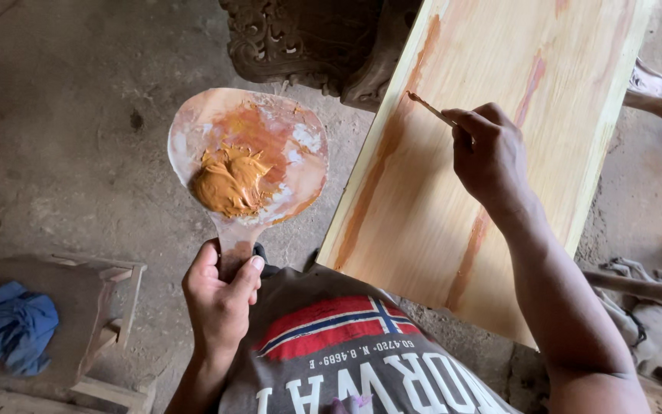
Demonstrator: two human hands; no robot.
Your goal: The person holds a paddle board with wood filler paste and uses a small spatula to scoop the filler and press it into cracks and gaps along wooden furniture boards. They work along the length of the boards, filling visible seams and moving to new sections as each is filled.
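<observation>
Head view shows me my left hand closed round the handle of a paddle heaped with orange putty, while my right hand pinches a thin stick, its tip angled up-left onto the pale board, putty lying left of it.

Soft, even daylight fills the scene, brightest on the pale wooden board just beyond the fingers of the right hand, where the grain reads crisply without glare. The floor past the left hand is dimmer and flat grey. The carved dark furniture above the fingers sinks into deep shadow. A faint sheen lies on the paste-smeared paddle above the left fingers. Focus is sharp centrally; edges bend slightly with wide-angle distortion.
</observation>
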